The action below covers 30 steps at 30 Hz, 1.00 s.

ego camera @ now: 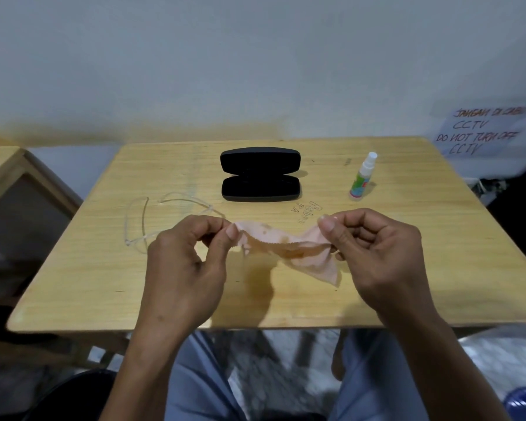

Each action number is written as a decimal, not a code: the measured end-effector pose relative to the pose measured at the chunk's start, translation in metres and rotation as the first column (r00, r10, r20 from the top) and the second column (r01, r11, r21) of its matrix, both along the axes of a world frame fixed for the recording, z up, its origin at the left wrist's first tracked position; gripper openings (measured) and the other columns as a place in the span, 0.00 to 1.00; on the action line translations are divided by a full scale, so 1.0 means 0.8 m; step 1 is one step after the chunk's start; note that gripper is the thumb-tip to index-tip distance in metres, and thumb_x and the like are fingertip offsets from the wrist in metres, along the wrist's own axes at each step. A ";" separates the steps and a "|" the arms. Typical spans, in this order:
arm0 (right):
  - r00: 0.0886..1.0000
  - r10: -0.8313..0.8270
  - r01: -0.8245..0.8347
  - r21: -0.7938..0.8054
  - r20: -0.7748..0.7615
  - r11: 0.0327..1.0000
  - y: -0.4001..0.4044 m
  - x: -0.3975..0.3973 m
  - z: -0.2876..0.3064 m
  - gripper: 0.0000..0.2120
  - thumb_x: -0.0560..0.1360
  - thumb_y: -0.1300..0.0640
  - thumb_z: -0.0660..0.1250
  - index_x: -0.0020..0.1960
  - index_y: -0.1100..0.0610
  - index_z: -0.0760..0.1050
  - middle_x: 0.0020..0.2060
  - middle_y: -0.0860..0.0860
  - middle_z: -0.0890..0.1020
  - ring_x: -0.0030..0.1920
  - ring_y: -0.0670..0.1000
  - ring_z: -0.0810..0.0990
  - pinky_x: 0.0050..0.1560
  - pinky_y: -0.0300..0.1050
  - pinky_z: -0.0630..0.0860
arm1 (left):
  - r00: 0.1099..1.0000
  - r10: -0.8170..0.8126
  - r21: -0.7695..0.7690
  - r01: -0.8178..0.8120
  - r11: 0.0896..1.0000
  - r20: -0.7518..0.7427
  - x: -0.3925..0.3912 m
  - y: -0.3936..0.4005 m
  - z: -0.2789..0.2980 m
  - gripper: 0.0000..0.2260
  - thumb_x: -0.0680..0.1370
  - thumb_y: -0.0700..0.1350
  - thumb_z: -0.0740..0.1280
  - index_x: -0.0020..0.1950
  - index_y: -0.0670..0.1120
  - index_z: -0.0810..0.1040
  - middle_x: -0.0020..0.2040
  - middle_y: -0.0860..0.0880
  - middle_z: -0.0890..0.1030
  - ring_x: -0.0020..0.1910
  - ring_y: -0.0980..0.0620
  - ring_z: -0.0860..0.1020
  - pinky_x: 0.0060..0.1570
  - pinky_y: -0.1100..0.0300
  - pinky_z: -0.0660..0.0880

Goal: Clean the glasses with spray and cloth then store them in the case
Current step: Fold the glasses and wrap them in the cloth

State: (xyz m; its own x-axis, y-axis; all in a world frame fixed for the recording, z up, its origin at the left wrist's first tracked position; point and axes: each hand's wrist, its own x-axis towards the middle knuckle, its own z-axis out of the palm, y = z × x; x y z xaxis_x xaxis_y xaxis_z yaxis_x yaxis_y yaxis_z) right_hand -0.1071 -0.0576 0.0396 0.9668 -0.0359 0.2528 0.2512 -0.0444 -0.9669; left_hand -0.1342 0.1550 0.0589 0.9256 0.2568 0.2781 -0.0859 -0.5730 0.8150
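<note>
Wooden table (104, 284) is carrying an open black case (260, 174), with spray bottle (362, 174) standing right of it, clear glasses (152, 220) lying front-left, while left hand (182, 268) and right hand (374, 253) are pinching a pink cloth (292, 250) stretched between them, just in front of the case.

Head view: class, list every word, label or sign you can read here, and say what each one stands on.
"JANGAN DI ..." (last word blurred), "CCTV", "DO NOT TURN OFF", "CCTV": red handwriting on the white paper sign on the wall at right.
Scribbled pen marks on the light wooden table, near its middle: not legible.
Green and white label on the small white spray bottle: too small and blurred to read.
Open black glasses case: no text visible.
</note>
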 end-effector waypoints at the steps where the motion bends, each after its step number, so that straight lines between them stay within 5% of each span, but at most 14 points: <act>1: 1.000 0.000 0.000 0.001 0.000 1.000 0.000 0.000 0.002 0.04 0.74 0.58 0.73 0.43 0.59 0.82 0.35 0.55 0.86 0.35 0.49 0.84 0.37 0.38 0.78 | 1.000 0.011 0.008 -0.011 1.000 0.001 0.001 0.001 -0.001 0.09 0.78 0.49 0.69 0.37 0.56 0.81 0.38 0.56 0.83 0.43 0.60 0.79 0.42 0.69 0.72; 4: 0.999 -0.026 0.028 0.053 -0.041 0.998 -0.004 0.003 0.007 0.04 0.72 0.58 0.74 0.42 0.59 0.82 0.32 0.52 0.84 0.31 0.45 0.81 0.34 0.36 0.77 | 0.999 0.047 0.028 -0.046 0.999 -0.025 0.003 0.008 -0.004 0.08 0.77 0.50 0.69 0.39 0.54 0.82 0.37 0.57 0.84 0.42 0.60 0.81 0.43 0.65 0.75; 9: 0.994 -0.037 0.045 0.081 -0.102 0.996 -0.002 0.004 0.020 0.10 0.70 0.54 0.75 0.43 0.62 0.82 0.30 0.54 0.82 0.27 0.46 0.76 0.30 0.37 0.74 | 0.991 0.037 0.090 -0.026 0.996 -0.126 0.001 0.012 -0.007 0.07 0.77 0.50 0.70 0.39 0.52 0.82 0.37 0.58 0.83 0.42 0.64 0.79 0.39 0.78 0.69; 14: 0.992 0.070 -0.071 -0.009 -0.103 0.997 0.023 0.006 0.038 0.09 0.70 0.52 0.75 0.41 0.59 0.85 0.31 0.54 0.84 0.30 0.43 0.79 0.32 0.35 0.74 | 0.999 -0.029 0.046 0.028 0.999 0.018 -0.004 -0.010 -0.002 0.11 0.73 0.57 0.73 0.51 0.53 0.83 0.43 0.58 0.82 0.45 0.59 0.79 0.45 0.70 0.71; 18: 0.983 0.158 -0.168 -0.115 -0.095 0.979 0.038 0.007 0.046 0.09 0.74 0.50 0.72 0.41 0.55 0.86 0.29 0.46 0.84 0.30 0.40 0.78 0.33 0.33 0.72 | 0.988 -0.105 0.009 0.105 0.994 0.117 -0.007 -0.032 0.005 0.13 0.69 0.58 0.76 0.48 0.53 0.84 0.42 0.58 0.82 0.44 0.59 0.79 0.44 0.72 0.71; 24: 0.974 0.194 -0.209 -0.129 -0.118 0.969 0.036 0.006 0.049 0.11 0.80 0.51 0.64 0.49 0.56 0.82 0.33 0.51 0.85 0.33 0.42 0.81 0.34 0.31 0.73 | 0.977 -0.088 -0.096 0.109 0.989 0.196 -0.006 -0.032 0.005 0.05 0.69 0.48 0.77 0.43 0.52 0.85 0.39 0.56 0.83 0.41 0.56 0.80 0.42 0.72 0.71; 27: 0.960 0.245 -0.265 -0.154 -0.134 0.952 0.034 0.002 0.053 0.08 0.77 0.50 0.69 0.53 0.51 0.78 0.35 0.49 0.87 0.34 0.42 0.81 0.38 0.34 0.75 | 0.974 -0.087 -0.109 0.112 0.988 0.210 -0.006 -0.031 0.005 0.02 0.71 0.45 0.76 0.42 0.51 0.85 0.38 0.56 0.83 0.40 0.57 0.81 0.41 0.74 0.70; 30: 0.935 0.300 -0.332 -0.165 -0.191 0.929 0.032 -0.001 0.050 0.20 0.67 0.55 0.79 0.57 0.51 0.77 0.36 0.52 0.86 0.26 0.39 0.76 0.32 0.32 0.71 | 0.974 -0.069 -0.218 0.117 0.969 0.215 -0.006 -0.026 0.005 0.02 0.73 0.43 0.75 0.41 0.49 0.85 0.38 0.52 0.85 0.41 0.54 0.82 0.44 0.66 0.76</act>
